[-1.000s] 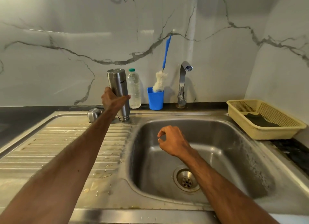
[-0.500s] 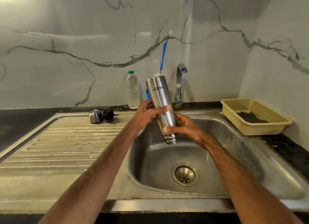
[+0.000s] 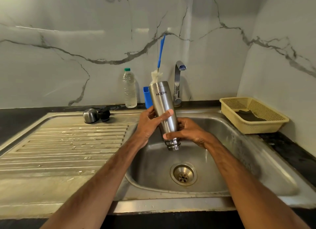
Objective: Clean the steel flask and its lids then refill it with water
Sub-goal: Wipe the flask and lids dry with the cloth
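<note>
Two forearms, left (image 3: 102, 174) and right (image 3: 239, 174), bare along their whole visible length up from the lower edge. Left hand (image 3: 148, 121) and right hand (image 3: 189, 129) bare. One short-trimmed thumbnail visible on each hand.

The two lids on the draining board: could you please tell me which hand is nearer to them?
Left. The left hand holds the flask to the right of the lids; the right hand holds its neck farther right.

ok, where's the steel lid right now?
Head view: the steel lid sits at the back of the drainboard, left of the basin, with the black inner lid close beside it on its right.
</note>
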`<state>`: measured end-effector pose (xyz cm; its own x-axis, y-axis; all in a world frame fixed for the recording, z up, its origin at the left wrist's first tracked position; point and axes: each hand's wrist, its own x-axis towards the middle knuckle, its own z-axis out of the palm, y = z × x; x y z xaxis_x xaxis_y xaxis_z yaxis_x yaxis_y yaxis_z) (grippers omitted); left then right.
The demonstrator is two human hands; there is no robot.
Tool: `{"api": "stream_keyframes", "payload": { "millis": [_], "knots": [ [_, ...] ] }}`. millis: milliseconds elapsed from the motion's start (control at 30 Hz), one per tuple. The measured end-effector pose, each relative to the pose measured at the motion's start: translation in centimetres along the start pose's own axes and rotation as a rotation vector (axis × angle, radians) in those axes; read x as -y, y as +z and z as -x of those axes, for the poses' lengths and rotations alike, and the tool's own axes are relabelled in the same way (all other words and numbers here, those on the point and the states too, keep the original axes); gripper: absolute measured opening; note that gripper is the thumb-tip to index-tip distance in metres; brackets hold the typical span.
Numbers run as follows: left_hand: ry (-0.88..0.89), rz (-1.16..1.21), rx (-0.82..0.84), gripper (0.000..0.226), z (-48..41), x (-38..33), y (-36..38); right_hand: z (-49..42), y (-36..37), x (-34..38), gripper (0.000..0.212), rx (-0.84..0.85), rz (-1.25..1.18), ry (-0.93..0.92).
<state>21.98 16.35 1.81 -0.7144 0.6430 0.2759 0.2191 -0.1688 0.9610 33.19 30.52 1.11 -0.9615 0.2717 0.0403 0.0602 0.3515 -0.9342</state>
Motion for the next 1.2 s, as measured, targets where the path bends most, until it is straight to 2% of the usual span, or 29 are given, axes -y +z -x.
{"api": "stream_keyframes", "payload": {
  "millis": [200, 367, 467, 533, 600, 700, 800, 867, 900, 1000, 1067, 1200],
  "knots": [
    [-0.006, -0.022, 0.095, 0.068, 0.4, 0.0, 0.4, 0.4, -0.5, 0.6, 0.066, -0.036, -0.036, -0.026],
    [0.000, -0.067, 0.084, 0.055, 1.3, 0.6, 0.6, 1.2, -1.1, 0.9, 0.074, 0.038, 0.192, 0.047],
    [-0.006, -0.062, 0.099, 0.062, 2.0, 0.5, 1.2, 2.3, -1.8, 1.1, 0.088, 0.084, 0.287, 0.075],
    [0.009, -0.044, 0.117, 0.068, 2.1, 0.4, 1.8, 3.5, -2.8, 1.8, 0.075, 0.057, 0.254, 0.044],
    [0.026, -0.027, 0.128, 0.071, 2.0, 0.3, 2.4, 4.7, -4.6, 2.7, 0.049, -0.142, 0.122, -0.021],
    [0.049, -0.006, 0.109, 0.066, 2.1, 0.5, 3.4, 5.6, -9.3, 3.2, 0.022, -0.559, -0.110, -0.115],
    [0.070, -0.019, 0.077, 0.068, 2.0, 0.7, 3.7, 5.5, -14.7, 2.4, 0.011, -0.818, 0.014, -0.023],
    [0.072, -0.025, 0.067, 0.069, 1.8, 0.9, 3.6, 5.0, -18.3, 0.6, 0.005, -0.879, 0.294, 0.143],
    [0.073, -0.026, 0.066, 0.069, 1.8, 1.0, 3.6, 4.8, -19.8, -0.3, 0.010, -0.854, 0.475, 0.258],
    [0.065, -0.036, 0.070, 0.070, 1.6, 1.4, 3.7, 4.5, -22.2, -2.7, 0.055, -0.647, 0.800, 0.546],
    [0.060, -0.049, 0.075, 0.071, 1.4, 1.7, 3.7, 4.1, -22.8, -3.6, 0.069, -0.550, 0.863, 0.569],
    [0.068, -0.075, 0.084, 0.073, 1.1, 2.1, 3.9, 3.2, -22.6, -2.7, 0.081, -0.499, 0.945, 0.558]
  ]
}}
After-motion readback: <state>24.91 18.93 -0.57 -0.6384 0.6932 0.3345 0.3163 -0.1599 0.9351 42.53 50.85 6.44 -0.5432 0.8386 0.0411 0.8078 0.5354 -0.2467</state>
